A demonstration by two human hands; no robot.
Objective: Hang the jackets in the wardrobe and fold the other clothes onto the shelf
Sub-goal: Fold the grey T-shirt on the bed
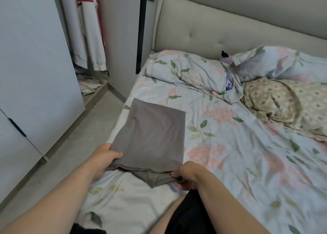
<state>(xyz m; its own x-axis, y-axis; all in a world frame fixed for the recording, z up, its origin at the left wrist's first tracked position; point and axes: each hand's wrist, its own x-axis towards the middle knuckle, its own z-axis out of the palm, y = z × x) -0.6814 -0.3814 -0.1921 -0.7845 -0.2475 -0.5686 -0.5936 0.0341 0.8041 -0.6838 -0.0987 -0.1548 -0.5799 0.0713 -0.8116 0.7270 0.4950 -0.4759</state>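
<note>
On bed (230, 154): both hands pinch folded grey garment's (152, 134) near corners.

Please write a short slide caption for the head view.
Both hands grip the near edge of a grey garment on the floral bed.

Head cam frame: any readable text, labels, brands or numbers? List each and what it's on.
None readable.
Grey garment, gripped at its near corners by left hand and right hand: no print or tag in view.
Floral bedsheet and pillows: pattern only.
Papers on the wardrobe floor: may carry print, too small and blurred to tell.
Hanging striped garment: stripes only.
</note>
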